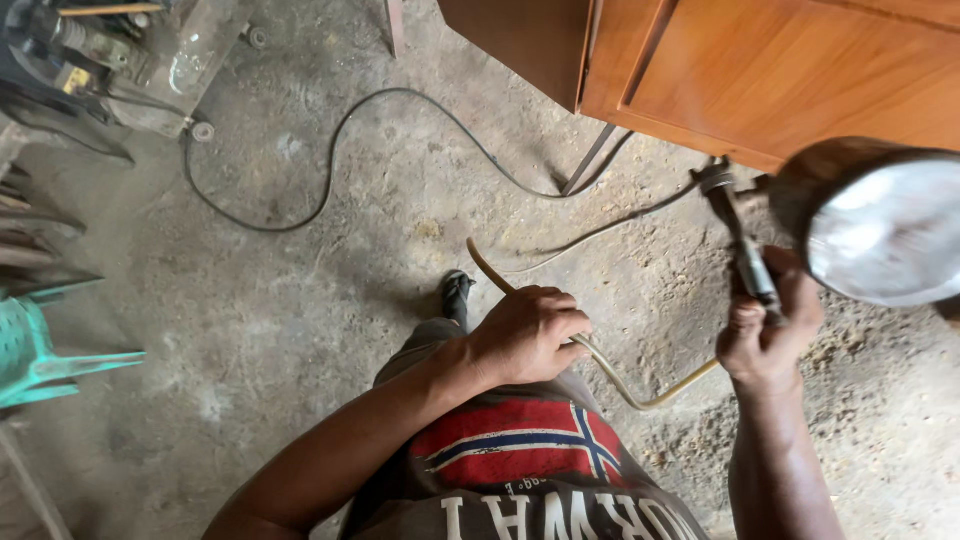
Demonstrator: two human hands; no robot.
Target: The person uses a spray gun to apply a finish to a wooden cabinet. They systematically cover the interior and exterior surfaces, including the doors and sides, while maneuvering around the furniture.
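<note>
Over a dusty concrete floor beside an orange wooden cabinet, the right hand grip clamps a metal spray gun with a shiny round cup, contents unseen, while the left hand closes on its thin yellowish hose.

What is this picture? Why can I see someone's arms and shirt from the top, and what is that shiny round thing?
The camera sits on a person's head and looks down, so you see their own arms, shirt and one shoe. The right hand grips the handle of a metal spray gun; the shiny round thing is its silver metal cup, close to the lens and blurry. The left hand holds a thin yellowish hose that curves over to the gun. Below is a dusty grey concrete floor with a black cable snaking across it. An orange-brown wooden cabinet stands in front, and a turquoise plastic chair is at the left.
</note>
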